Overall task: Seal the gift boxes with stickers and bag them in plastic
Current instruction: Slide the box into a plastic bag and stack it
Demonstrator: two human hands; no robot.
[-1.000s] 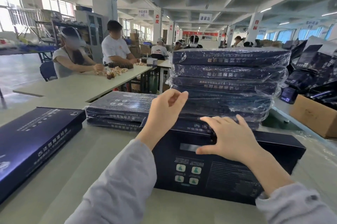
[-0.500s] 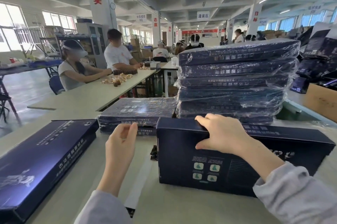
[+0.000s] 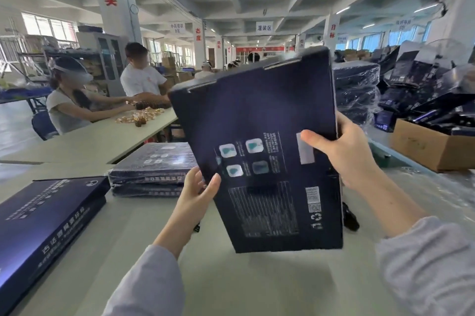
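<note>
Holding gift box (image 3: 262, 135) tilted above tabletop (image 3: 231, 279), left grip (image 3: 198, 192) pinching its lower-left edge, right grip (image 3: 344, 153) clasping the right edge; thin pinch could slip, dropping it

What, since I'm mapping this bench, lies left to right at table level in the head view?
Flat unwrapped dark blue gift box → short stack of plastic-wrapped dark blue boxes → left hand → tilted dark blue box held up in both hands → right hand → brown cardboard carton.
</note>
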